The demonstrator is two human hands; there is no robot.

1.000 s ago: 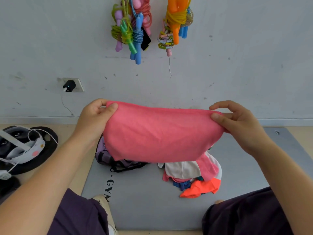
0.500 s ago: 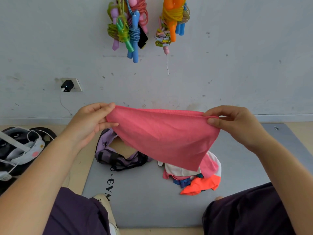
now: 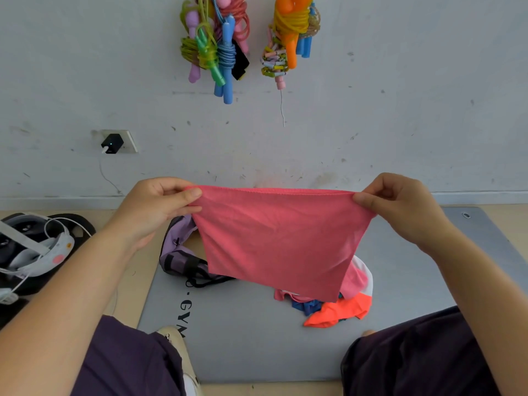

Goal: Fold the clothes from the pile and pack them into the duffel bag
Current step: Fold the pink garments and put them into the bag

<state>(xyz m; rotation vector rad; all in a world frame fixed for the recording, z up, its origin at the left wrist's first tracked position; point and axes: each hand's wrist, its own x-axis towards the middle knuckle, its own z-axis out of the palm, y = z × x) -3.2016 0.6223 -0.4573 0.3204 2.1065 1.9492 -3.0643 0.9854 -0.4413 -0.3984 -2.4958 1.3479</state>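
Observation:
A pink cloth [image 3: 280,238] hangs in the air, stretched flat by its two top corners. My left hand [image 3: 155,205] pinches the left corner and my right hand [image 3: 400,207] pinches the right one. Behind and below the cloth, the purple duffel bag [image 3: 178,252] lies on the grey mat [image 3: 245,324], partly hidden by the cloth. The pile of clothes [image 3: 340,305], with orange, blue, white and pink pieces, sits on the mat under the cloth's lower right corner.
Jump ropes [image 3: 220,50] hang on the wall ahead, with a second bundle [image 3: 288,38] beside them. A black charger [image 3: 112,143] is plugged into a wall socket. A headset with cables [image 3: 31,250] lies on the floor at left. My knees frame the mat's near edge.
The cloth went from a wide, loose sheet to a taut one; its bottom edge now slants down to the right, leaving the duffel bag uncovered. Both hands kept their pinch on the corners.

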